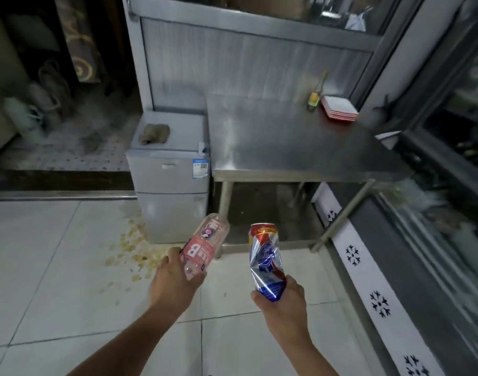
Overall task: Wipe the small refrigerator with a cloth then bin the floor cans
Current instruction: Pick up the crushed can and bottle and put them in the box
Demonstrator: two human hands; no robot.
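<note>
My left hand [175, 283] grips the lower end of an empty clear plastic bottle [205, 245] with a pink label, held tilted up and to the right above the floor. My right hand [282, 299] grips the bottom of a crushed silver, red and blue can [265, 256], held upright. Ahead stands the small white refrigerator [170, 185], with a crumpled brown cloth [155, 133] lying on its top. No bin is in view.
A steel table [286, 147] stands right of the refrigerator, bearing a glass bottle [315, 96] and stacked red-and-white plates [339, 107]. Yellowish crumbs [134, 251] litter the white floor tiles by the fridge base. A glass-fronted cabinet [436, 213] runs along the right.
</note>
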